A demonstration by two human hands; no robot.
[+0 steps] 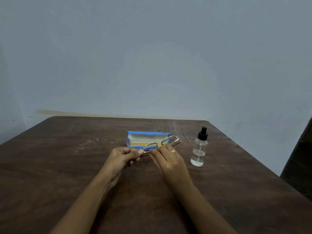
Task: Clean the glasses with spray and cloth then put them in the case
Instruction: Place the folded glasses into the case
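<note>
Both hands, left (124,157) and right (166,157), pinch the glasses (159,143) just before the open case (135,137); bottle (199,149) stands right of the case.

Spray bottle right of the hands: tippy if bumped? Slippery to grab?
Probably tippy: the spray bottle is tall and narrow on a small base. Likely light, since it looks only partly filled. Smooth clear wall may slip.

Case (135,133) blue outside, cream inside. Glasses (158,143) gold frame, brown temples. Spray bottle (199,147) clear, black cap. Table (67,166) dark brown.
</note>
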